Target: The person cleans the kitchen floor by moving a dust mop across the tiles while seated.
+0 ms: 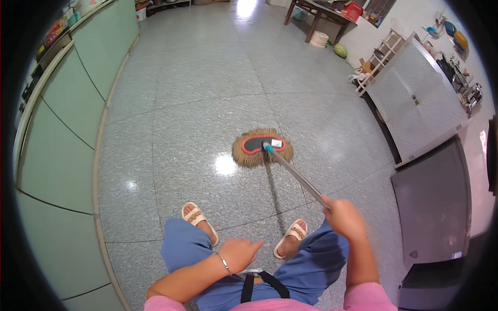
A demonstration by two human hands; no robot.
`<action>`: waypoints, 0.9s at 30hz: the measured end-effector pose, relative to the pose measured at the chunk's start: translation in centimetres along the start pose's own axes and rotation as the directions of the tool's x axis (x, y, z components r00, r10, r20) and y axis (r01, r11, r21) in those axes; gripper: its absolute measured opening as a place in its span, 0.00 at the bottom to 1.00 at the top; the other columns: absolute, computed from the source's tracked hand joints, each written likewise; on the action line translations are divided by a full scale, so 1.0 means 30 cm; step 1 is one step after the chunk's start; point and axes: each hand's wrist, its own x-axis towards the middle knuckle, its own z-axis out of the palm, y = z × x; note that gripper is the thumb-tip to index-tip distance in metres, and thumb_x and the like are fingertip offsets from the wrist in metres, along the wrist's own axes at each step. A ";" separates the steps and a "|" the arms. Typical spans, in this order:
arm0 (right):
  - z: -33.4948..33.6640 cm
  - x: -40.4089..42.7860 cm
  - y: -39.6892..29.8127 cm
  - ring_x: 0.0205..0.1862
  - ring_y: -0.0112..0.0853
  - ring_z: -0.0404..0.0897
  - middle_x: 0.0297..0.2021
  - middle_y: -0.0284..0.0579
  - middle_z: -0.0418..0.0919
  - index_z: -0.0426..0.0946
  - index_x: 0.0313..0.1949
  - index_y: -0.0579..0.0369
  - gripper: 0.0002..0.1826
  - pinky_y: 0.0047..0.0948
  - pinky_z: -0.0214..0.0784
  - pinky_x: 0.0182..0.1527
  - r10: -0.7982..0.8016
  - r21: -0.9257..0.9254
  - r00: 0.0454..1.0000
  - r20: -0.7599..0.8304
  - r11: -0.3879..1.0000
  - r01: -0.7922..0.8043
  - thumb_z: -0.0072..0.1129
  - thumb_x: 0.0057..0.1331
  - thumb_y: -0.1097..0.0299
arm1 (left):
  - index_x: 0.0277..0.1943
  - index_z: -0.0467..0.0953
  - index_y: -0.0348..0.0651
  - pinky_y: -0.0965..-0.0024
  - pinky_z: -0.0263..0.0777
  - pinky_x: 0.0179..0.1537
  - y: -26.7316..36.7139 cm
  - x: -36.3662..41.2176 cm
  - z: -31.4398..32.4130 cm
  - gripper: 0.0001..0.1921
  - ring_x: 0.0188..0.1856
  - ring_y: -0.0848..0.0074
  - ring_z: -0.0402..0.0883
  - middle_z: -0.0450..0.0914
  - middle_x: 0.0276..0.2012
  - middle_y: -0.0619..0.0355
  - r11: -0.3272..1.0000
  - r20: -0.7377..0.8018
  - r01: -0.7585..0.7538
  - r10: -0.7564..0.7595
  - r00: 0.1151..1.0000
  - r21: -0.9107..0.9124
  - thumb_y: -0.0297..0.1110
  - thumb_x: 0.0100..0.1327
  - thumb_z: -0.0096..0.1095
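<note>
My right hand [344, 217] is wrapped around the grey pole [299, 177] of a flat mop, at the right of my body. The pole slants down and away to a teal joint [268, 147] on the mop head. Its oval plate [255, 144] is dark with a red edge and a white label. A shaggy tan fringe [253, 159] surrounds the plate and rests on the speckled grey tile floor [202, 116]. My left hand [239, 254] hangs before my waist, holding nothing, its index finger stretched out and the other fingers curled.
Pale green cabinets [58, 132] line the left side. Along the right stand a grey metal cabinet [412, 93], a dark grey refrigerator [432, 202] and a white rack [383, 54]. A wooden table [319, 11], a white tub [319, 39] and a watermelon [340, 50] are farther back.
</note>
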 end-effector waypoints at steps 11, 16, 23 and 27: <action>0.472 0.499 -0.091 0.32 0.56 0.77 0.28 0.66 0.76 0.66 0.51 0.69 0.19 0.53 0.68 0.36 -0.166 0.024 0.966 -0.196 0.984 0.174 0.45 0.63 0.70 | 0.58 0.66 0.49 0.55 0.74 0.39 -0.044 0.158 -0.050 0.22 0.43 0.56 0.79 0.79 0.40 0.49 0.986 -0.008 0.163 -0.163 0.987 0.021 0.40 0.60 0.55; 0.296 0.009 -0.013 0.33 0.57 0.75 0.30 0.64 0.75 0.63 0.56 0.57 0.25 0.51 0.68 0.36 -0.201 0.098 0.980 0.001 0.975 0.200 0.51 0.57 0.74 | 0.56 0.67 0.50 0.55 0.74 0.37 -0.030 0.112 -0.007 0.22 0.40 0.56 0.80 0.79 0.36 0.50 0.992 -0.027 0.118 -0.116 0.993 0.046 0.41 0.59 0.56; -0.138 -0.315 -0.035 0.27 0.51 0.76 0.24 0.52 0.74 0.76 0.48 0.47 0.18 0.46 0.69 0.31 -0.183 0.012 0.971 0.153 0.983 0.183 0.56 0.56 0.69 | 0.56 0.68 0.48 0.55 0.71 0.33 0.042 0.030 0.009 0.22 0.34 0.58 0.80 0.78 0.31 0.51 0.998 -0.045 -0.026 0.028 0.999 0.055 0.39 0.57 0.57; -0.116 -0.156 -0.134 0.29 0.52 0.76 0.26 0.55 0.76 0.77 0.47 0.47 0.17 0.47 0.69 0.31 -0.245 -0.024 0.969 0.041 0.969 0.246 0.55 0.56 0.69 | 0.54 0.69 0.48 0.56 0.71 0.34 0.026 0.010 0.046 0.21 0.35 0.58 0.80 0.77 0.34 0.50 0.999 -0.054 -0.041 0.041 0.998 -0.001 0.40 0.58 0.57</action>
